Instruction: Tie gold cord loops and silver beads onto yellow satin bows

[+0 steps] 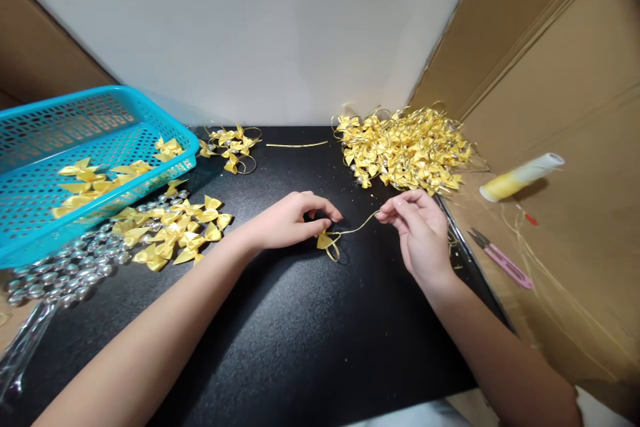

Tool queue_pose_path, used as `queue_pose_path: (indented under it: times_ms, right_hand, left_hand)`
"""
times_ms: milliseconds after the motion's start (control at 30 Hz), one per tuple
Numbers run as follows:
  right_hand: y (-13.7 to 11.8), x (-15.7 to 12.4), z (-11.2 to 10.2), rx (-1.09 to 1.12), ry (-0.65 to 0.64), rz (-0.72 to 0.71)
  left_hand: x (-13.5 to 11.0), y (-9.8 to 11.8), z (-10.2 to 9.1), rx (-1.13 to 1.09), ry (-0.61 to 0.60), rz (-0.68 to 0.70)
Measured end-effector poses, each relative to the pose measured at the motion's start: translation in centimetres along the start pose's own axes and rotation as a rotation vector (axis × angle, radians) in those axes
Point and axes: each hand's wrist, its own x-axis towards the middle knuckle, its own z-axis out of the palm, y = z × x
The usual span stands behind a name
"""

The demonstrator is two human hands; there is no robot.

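Note:
My left hand [293, 217] rests on the black mat [280, 334] with its fingers pinched on a small yellow ribbon bow [327, 242]. A thin gold cord [357, 226] runs from the bow up to my right hand [420, 230], whose fingertips are pinched on the cord's end. The two hands are about a hand's width apart at the middle of the mat.
A large heap of finished yellow bows [405, 147] lies at the back right. Loose bows [175, 230] and clear beads [65, 274] lie at left beside a turquoise basket [30, 240]. A thread spool [520, 177] and pink snips [503, 260] lie on cardboard at right.

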Motion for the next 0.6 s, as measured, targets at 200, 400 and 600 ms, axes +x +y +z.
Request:
queue_pose_path:
  times_ms: [200,400,600]
  right_hand:
    - [0.3,0.1,0.1,-0.007,-0.023,-0.013]
    - [0.6,0.4,0.1,-0.016,0.003,-0.016]
    - [0.6,0.7,0.0,-0.009,0.069,-0.033]
  left_hand:
    - [1.8,0.5,0.9,-0.078,-0.051,0.067]
    - [2.2,-0.1,0.9,-0.13,-0.086,0.049]
    - [2.2,-0.5,0.8,-0.051,-0.074,0.02]
